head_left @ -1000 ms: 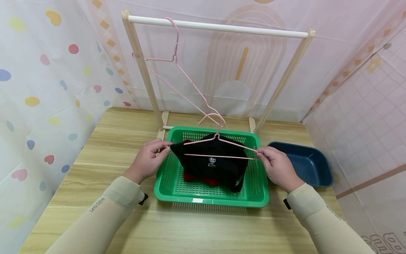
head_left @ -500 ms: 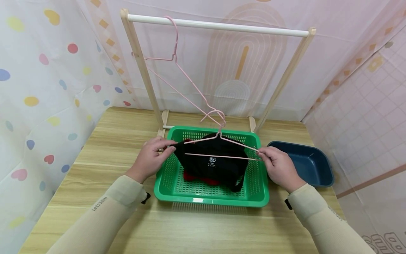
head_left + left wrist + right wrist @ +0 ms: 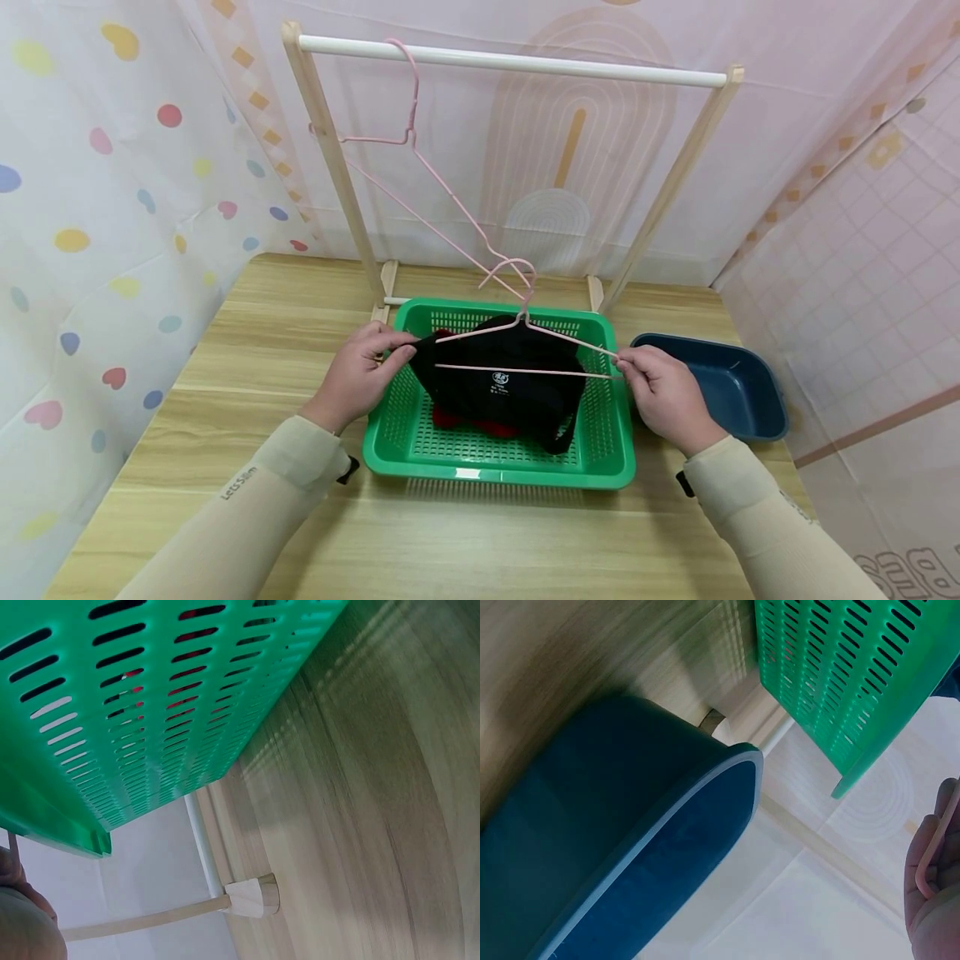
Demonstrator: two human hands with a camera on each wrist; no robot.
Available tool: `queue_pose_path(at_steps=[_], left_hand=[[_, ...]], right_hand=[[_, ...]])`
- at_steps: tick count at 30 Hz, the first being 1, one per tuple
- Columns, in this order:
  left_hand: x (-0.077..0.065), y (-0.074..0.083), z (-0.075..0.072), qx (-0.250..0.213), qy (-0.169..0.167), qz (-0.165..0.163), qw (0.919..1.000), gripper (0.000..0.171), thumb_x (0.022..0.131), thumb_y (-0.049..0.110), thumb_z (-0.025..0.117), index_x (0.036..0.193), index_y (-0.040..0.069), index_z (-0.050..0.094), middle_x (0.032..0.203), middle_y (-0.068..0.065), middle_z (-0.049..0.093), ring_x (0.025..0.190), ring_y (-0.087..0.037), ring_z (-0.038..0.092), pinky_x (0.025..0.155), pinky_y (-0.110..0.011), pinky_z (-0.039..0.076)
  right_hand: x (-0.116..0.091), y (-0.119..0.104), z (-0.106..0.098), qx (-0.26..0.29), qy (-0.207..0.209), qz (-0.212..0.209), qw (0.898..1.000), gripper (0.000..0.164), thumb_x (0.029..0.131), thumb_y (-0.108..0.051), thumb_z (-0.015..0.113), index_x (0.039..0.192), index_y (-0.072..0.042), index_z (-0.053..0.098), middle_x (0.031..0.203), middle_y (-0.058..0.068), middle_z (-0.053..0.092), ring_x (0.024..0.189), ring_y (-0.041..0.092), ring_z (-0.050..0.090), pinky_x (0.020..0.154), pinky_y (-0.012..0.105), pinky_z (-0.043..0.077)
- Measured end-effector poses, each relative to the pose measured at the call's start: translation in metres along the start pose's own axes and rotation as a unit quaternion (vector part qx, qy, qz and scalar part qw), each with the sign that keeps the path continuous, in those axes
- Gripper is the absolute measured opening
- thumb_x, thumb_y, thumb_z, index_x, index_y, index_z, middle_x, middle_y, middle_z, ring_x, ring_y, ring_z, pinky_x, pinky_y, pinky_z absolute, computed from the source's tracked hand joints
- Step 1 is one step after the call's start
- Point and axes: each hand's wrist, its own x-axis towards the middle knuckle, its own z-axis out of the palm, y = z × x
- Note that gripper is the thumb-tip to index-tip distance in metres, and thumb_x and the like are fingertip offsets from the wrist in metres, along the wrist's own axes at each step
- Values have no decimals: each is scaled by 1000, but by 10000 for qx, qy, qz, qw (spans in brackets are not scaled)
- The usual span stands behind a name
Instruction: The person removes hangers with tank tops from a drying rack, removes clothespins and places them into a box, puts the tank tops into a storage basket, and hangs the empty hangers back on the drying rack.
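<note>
A black garment with a small white print lies bunched in the green basket, a strap-like loop at its lower right. In front of it is a pink clothes hanger, hook upward. My left hand pinches the garment's upper left corner between thumb and fingers, where the cloth covers the hanger's left end. At the opposite side, my right hand grips the hanger's bare right end. In the right wrist view, the pink rod crosses the curled fingers. Red cloth shows beneath the black garment.
Behind the basket stands a wooden rack with a white rail. Another pink hanger hangs at its left, its lower corner close behind the held hanger's hook. A dark blue tub sits to the right of the basket on the wooden table.
The held hanger has shifted slightly right along with my right hand. My left hand has edged right, its fingertips now further over the garment's corner. The basket and rack stay put.
</note>
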Motion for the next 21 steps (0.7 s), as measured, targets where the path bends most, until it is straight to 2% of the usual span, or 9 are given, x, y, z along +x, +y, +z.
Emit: queue_pose_path(at_steps=[11, 21], left_hand=[[-1, -4, 2, -15, 25, -17, 10000, 21, 107, 23, 64, 120, 14, 78, 108, -3, 67, 100, -17, 53, 81, -35, 42], [-1, -6, 3, 143, -37, -4, 9999, 19, 106, 21, 64, 118, 12, 77, 110, -5, 67, 107, -21, 54, 97, -46, 34]], right_hand=[[-3, 6, -5, 71, 233, 122, 9996, 13, 104, -6, 64, 104, -8, 77, 95, 6, 72, 76, 8, 55, 65, 27, 48], [-5, 10, -8, -21, 401, 150, 9991, 12, 103, -4, 64, 104, -6, 76, 97, 6, 71, 78, 10, 54, 66, 26, 48]])
